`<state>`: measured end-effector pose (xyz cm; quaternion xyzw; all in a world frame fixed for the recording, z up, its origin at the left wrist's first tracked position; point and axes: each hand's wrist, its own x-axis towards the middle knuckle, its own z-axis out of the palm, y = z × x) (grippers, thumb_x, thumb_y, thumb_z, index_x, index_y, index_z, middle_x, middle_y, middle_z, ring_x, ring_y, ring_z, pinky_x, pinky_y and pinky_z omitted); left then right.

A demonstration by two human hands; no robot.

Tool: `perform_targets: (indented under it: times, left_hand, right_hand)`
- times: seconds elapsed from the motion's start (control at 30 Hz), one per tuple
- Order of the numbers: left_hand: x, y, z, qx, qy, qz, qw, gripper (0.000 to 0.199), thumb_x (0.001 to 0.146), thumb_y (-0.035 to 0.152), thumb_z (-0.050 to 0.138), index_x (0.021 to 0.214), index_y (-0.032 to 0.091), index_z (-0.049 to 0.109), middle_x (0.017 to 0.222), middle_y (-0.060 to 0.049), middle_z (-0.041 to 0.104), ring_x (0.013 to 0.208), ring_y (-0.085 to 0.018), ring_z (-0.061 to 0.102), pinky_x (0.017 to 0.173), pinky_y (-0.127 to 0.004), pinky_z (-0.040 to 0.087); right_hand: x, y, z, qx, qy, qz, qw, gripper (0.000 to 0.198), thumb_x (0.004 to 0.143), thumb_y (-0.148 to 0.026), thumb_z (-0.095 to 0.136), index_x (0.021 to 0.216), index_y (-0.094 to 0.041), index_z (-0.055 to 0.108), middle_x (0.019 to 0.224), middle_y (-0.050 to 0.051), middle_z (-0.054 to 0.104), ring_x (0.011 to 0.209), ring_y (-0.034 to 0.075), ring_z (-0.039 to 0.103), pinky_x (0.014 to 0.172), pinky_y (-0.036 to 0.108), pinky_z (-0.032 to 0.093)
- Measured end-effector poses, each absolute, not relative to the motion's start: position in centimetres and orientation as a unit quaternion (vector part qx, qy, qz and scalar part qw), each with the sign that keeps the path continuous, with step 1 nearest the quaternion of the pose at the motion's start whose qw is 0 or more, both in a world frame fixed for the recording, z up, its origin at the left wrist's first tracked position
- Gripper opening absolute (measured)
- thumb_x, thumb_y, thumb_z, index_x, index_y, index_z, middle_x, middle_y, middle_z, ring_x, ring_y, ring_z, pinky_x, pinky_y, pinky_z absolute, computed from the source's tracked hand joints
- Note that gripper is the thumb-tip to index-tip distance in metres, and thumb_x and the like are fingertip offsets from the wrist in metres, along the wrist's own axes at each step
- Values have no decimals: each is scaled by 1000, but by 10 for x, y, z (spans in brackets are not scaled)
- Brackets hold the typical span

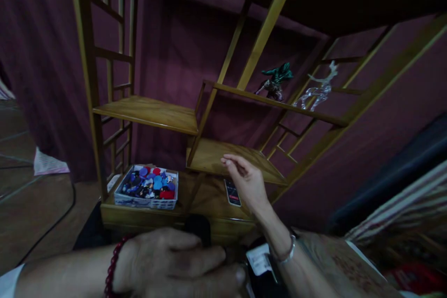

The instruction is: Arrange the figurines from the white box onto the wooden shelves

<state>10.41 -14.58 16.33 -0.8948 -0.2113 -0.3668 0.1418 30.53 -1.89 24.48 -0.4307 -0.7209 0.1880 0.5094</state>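
Observation:
My right hand (248,179), with a silver bracelet at the wrist, hangs above the lower right part of a wooden shelf unit. Its thumb and fingertips come together in a pinch; anything small between them is too fine to see. Just below it a phone (233,193) with a lit screen lies on the bottom board. Close to me at the lower edge is my left hand (174,260), wearing a red bead bracelet. Its fingers stretch to the right, slightly blurred and apart. Beside it, dark items carry a white label (259,260).
A patterned basket (146,202) full of blue, red and black small pieces stands on the bottom board at left. A green figurine (278,77) and a clear deer figurine (318,91) occupy the upper right shelf (296,108). A cable (57,219) runs across the floor.

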Motion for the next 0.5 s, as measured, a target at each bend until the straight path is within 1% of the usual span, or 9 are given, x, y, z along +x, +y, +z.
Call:
perform_targets:
  times: [0.07, 0.1, 0.17, 0.2, 0.27, 0.37, 0.5]
  left_hand:
    - [99, -130, 181, -908, -167, -359, 138, 41, 74, 26, 49, 111, 43, 53, 109, 8, 62, 96, -14, 60, 73, -23, 54]
    - [98, -122, 183, -905, -176, -361, 137, 39, 75, 21, 47, 110, 36, 55, 109, 3, 63, 97, -14, 59, 74, -23, 53]
    - [96, -110, 172, -899, -213, -359, 134, 37, 77, 14, 44, 110, 25, 57, 110, -5, 63, 97, -15, 58, 77, -26, 52]
    - [95, -105, 162, -892, -238, -361, 131, 36, 78, 12, 42, 109, 22, 57, 110, -7, 62, 97, -16, 58, 77, -27, 52]
    - [92, -98, 138, -881, -291, -356, 112, 35, 78, 10, 40, 107, 20, 58, 111, -8, 61, 98, -17, 57, 80, -30, 51]
    - [85, -88, 110, -874, -347, -337, 51, 32, 79, 11, 39, 104, 18, 59, 111, -8, 60, 101, -16, 55, 86, -31, 48]
    - [75, -76, 90, -847, -434, -307, -29, 35, 78, 9, 39, 105, 21, 58, 106, -5, 61, 101, -16, 54, 88, -31, 47]
  right_hand:
    - [290, -23, 221, -422, -736, 220, 481, 24, 78, -36, 51, 93, -20, 62, 90, 6, 68, 85, 18, 63, 79, 32, 50]
    - [283, -25, 209, -423, -740, 227, 471, 24, 79, -36, 50, 93, -21, 63, 90, 5, 68, 85, 18, 63, 79, 33, 50]
    - [269, -27, 187, -424, -751, 251, 440, 22, 80, -34, 49, 93, -23, 63, 91, 4, 68, 86, 18, 63, 80, 33, 50]
    - [263, -27, 176, -423, -750, 267, 432, 22, 80, -34, 48, 92, -23, 63, 90, 3, 68, 84, 18, 63, 78, 32, 50]
    - [251, -26, 155, -423, -756, 296, 403, 22, 81, -32, 47, 94, -24, 63, 91, 3, 68, 85, 17, 63, 76, 31, 51]
    - [237, -22, 125, -436, -756, 318, 371, 22, 80, -30, 47, 93, -23, 64, 91, 2, 69, 85, 17, 63, 77, 30, 50]
    - [221, -14, 92, -465, -759, 319, 325, 25, 81, -23, 44, 93, -22, 66, 87, 3, 69, 81, 16, 64, 77, 28, 49]
